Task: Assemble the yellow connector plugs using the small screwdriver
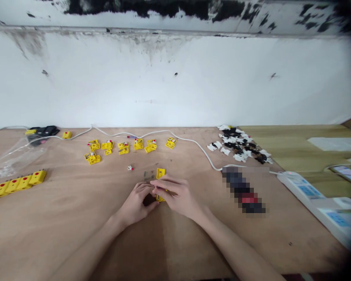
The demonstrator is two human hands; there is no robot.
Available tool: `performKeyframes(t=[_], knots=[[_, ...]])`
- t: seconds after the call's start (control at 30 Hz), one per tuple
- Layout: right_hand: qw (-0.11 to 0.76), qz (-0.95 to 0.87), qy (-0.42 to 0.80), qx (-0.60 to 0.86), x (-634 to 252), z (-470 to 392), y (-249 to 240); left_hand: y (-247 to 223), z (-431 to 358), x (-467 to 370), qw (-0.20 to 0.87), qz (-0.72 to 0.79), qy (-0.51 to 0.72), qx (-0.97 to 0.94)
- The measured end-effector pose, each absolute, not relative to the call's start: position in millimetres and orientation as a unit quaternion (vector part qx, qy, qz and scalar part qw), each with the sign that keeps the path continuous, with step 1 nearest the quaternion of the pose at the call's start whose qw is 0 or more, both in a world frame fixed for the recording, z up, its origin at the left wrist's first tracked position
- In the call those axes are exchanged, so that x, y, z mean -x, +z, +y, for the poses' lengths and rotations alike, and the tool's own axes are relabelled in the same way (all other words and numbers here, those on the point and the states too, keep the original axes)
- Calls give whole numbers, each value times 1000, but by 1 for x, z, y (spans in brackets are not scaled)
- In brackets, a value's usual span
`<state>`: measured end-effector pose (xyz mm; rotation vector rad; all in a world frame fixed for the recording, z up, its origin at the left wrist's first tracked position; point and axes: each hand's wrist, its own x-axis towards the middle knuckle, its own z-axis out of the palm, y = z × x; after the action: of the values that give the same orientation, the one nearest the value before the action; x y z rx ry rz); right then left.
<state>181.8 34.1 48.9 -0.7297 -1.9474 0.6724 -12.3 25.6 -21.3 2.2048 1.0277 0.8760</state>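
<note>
Near the middle of the table my left hand (139, 203) is closed at the left side of a small yellow plastic housing (160, 198), with thumb and fingers on it. My right hand (177, 193) reaches over the same housing in a pinch; whatever its fingertips hold is too small and hidden to name. Just beyond the hands lies another yellow shell piece (160, 171). Small metal bits (148, 175) lie to its left. A little white and red part (130, 168) rests farther left.
Several opened yellow housings (138, 144) stand in a row at the back. Assembled yellow units (13, 185) line up at left. Black and white plastic pieces (240, 142) are heaped at back right. A white cable (199, 143) runs to a power strip (312, 199).
</note>
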Motion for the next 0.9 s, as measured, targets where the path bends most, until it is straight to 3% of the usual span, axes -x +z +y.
performKeyframes(t=[0.2,0.33,0.47,0.6,0.77,0.9], knots=[[442,-793,297,298,-183,32,51,-21,26,12,275,386,331,-816],[478,-773,255,329,-184,32,54,-19,26,12,264,384,337,-818],[413,-805,273,327,-186,30,56,-19,26,12,262,386,334,-819],[449,-798,239,324,-184,27,52,-22,27,12,255,385,328,-824],[398,-820,265,313,-185,25,50,-23,28,12,261,383,331,-822],[453,-799,237,318,-187,26,50,-21,27,12,259,385,328,-823]])
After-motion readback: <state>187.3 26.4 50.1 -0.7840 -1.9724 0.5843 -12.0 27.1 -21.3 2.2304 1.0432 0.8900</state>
